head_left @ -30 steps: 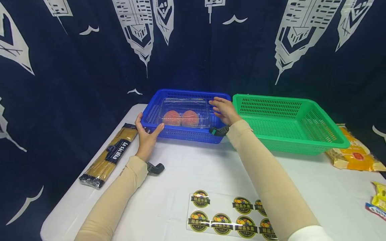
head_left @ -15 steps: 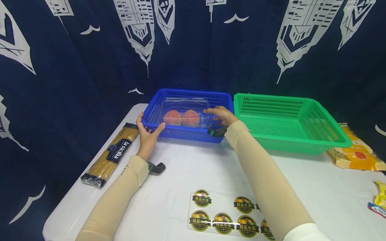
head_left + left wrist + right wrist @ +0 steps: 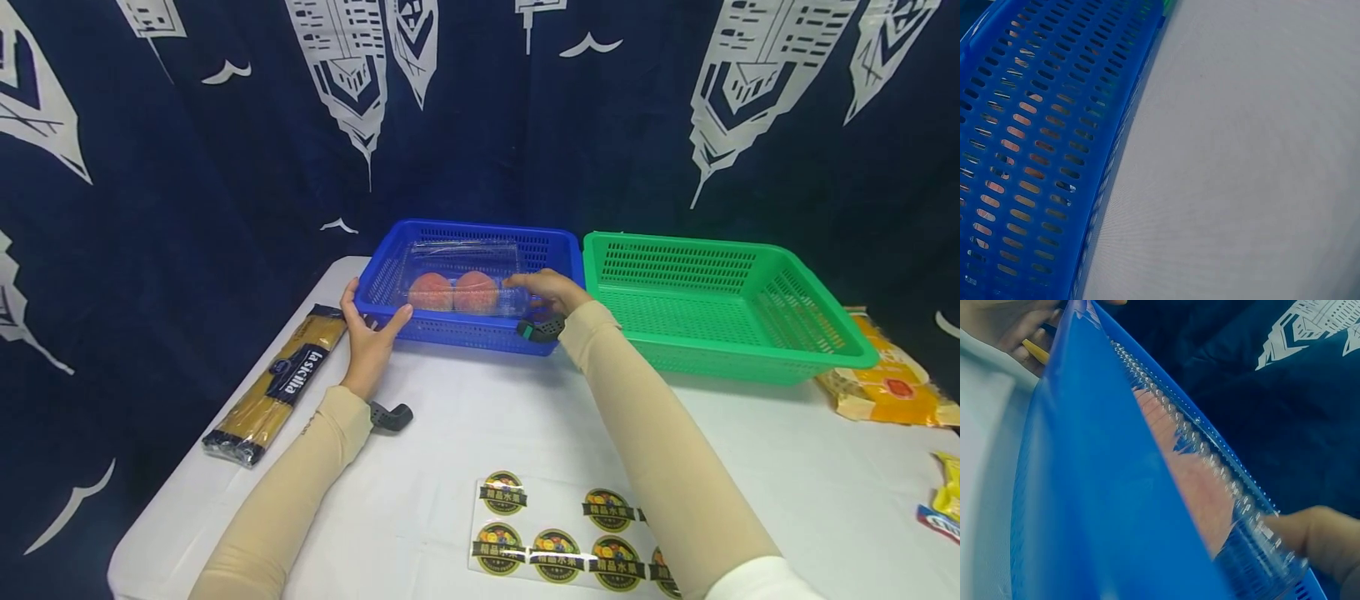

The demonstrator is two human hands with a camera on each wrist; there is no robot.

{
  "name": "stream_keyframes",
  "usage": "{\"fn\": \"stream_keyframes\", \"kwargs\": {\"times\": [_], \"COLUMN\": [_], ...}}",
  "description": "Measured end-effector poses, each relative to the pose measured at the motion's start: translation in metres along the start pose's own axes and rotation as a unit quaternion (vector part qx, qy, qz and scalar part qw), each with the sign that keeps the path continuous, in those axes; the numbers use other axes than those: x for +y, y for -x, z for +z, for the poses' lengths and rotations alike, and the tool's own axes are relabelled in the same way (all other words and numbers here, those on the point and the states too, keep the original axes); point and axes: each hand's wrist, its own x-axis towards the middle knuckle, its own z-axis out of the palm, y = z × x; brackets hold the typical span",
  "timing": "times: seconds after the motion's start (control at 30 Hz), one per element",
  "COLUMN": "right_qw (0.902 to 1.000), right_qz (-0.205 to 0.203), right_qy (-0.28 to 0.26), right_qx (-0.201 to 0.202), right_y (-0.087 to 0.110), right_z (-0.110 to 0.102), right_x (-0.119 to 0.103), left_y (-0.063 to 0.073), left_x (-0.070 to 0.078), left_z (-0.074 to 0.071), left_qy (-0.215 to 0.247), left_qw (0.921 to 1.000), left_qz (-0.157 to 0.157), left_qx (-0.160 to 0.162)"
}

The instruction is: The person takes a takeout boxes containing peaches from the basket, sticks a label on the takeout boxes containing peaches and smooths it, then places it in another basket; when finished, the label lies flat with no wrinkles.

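Note:
In the head view a clear plastic clamshell box (image 3: pixel 461 259) with two peaches (image 3: pixel 431 292) lies inside the blue basket (image 3: pixel 472 332). My left hand (image 3: pixel 367 354) holds the basket's front left corner, thumb along the front rim. My right hand (image 3: pixel 557 290) grips the box's right end inside the basket; some of its fingers are hidden. The right wrist view has a thumb (image 3: pixel 1316 536) on the clear box's ridged edge (image 3: pixel 1235 487), beside the peaches. Only the perforated basket wall (image 3: pixel 1041 150) and white table show in the left wrist view.
A green basket (image 3: pixel 697 362) stands directly right of the blue one. Spaghetti (image 3: pixel 279 379) lies along the table's left side. A sheet of round fruit stickers (image 3: pixel 555 554) is in front. An orange bag (image 3: pixel 896 379) and a yellow packet (image 3: pixel 948 496) are at the right.
My right hand has moved down and left from the box's upper right corner to its right end. My left hand stays at the basket corner. The view has shifted slightly.

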Motion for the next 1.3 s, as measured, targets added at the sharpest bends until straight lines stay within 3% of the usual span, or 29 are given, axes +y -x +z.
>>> {"fn": "stream_keyframes", "kwargs": {"times": [0.17,0.3,0.43,0.8,1.3], "right_qw": [0.998,0.99,0.9836,0.9805,0.9806], "right_qz": [-0.039,-0.062,-0.071,-0.106,-0.097], "right_qy": [-0.049,-0.124,-0.163,-0.165,-0.17], "right_qx": [-0.013,-0.026,-0.031,-0.01,-0.014], "right_y": [-0.001,0.0,0.001,0.012,0.048], "right_z": [0.0,0.001,0.002,-0.001,-0.042], "right_x": [0.001,0.002,0.002,-0.019,-0.024], "left_y": [-0.001,-0.001,-0.001,-0.001,0.0], "left_x": [0.0,-0.001,-0.002,-0.003,-0.002], "left_z": [0.0,0.0,0.001,-0.001,-0.001], "left_qy": [0.009,0.018,0.016,0.01,0.001], "left_qw": [0.9999,0.9997,0.9998,0.9999,1.0], "left_qz": [0.009,0.015,0.012,0.008,0.0], "left_qx": [0.001,0.002,-0.001,-0.001,0.001]}}
